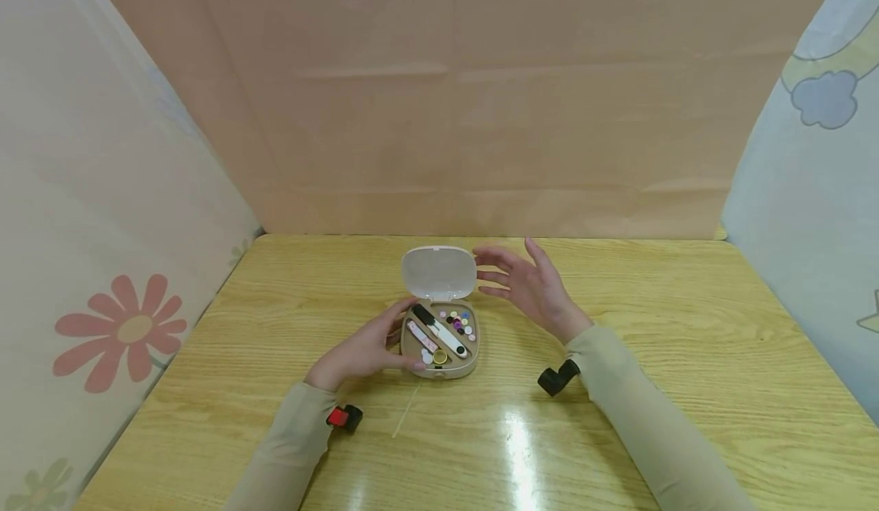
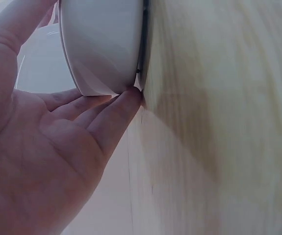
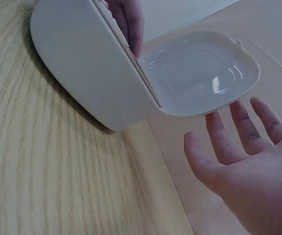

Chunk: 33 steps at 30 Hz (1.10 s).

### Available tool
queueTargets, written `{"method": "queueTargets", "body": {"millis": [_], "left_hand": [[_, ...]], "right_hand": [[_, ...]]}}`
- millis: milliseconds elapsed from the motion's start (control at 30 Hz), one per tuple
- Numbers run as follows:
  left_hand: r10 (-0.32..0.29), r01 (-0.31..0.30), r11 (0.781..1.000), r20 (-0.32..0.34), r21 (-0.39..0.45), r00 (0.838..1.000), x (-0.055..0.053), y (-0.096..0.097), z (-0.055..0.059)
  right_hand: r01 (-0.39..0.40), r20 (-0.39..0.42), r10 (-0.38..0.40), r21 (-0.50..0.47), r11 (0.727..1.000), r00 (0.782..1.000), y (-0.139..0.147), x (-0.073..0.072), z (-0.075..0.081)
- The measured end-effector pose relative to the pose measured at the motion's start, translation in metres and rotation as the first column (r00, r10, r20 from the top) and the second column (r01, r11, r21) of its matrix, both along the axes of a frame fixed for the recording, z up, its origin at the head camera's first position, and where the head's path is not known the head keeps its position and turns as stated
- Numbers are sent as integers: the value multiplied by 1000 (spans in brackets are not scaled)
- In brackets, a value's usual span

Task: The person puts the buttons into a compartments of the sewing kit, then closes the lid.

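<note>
A small white sewing box (image 1: 474, 355) stands on the table with its clear-white lid (image 1: 439, 273) raised at the back. Inside lie colourful buttons (image 1: 462, 325), a white tool with a black end (image 1: 439, 331), a pink-and-white strip (image 1: 422, 337) and a gold ring-shaped piece (image 1: 440, 356). My left hand (image 1: 367, 349) holds the box from the left, thumb over the front rim and fingers along the far side. In the right wrist view, my right hand (image 3: 258, 166) has its fingers spread, fingertips right at the lid's edge.
The wooden table (image 1: 618, 305) reaches back to a brown paper backdrop (image 1: 481, 114). Patterned cloth walls (image 1: 123, 191) flank it on both sides. A thin pale thread-like line (image 1: 405, 412) runs in front of the box. Black wrist devices (image 1: 558, 377) sit below each wrist.
</note>
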<state>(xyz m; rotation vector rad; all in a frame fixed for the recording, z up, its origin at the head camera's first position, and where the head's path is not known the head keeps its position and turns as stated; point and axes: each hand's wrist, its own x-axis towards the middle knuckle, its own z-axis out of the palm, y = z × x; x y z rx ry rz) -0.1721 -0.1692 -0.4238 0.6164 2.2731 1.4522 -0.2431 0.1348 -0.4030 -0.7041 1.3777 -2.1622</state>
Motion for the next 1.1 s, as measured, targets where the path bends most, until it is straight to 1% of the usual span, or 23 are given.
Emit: {"method": "queueTargets", "body": {"millis": [267,467,600,800,933,1100], "left_hand": [[32,-32,999,14,-18,999,1,0,1],[46,-45,999,41,-24,998,1,0,0],[50,-49,998,37,-26,998,1,1,-1],[64,-64,998,33,-24,997,1,2,0],[68,-67,997,20,-33,997,2,2,1],[59,-61,996,-35,-69,998,1,2,0]], "right_hand": [[-18,-38,17,-12,1000,999,-1,5,-5],[-7,-52,7,-13,1000,999,-2,9,-7],[-2,-62,1,-13,1000,998,-2,11,-8],[-4,-66,4,1,1000,998,-1,12,-11],[-13,-77,14,14,1000,997,0,13,-12],[-39,-94,41,15,999,995,0,14,-14]]}}
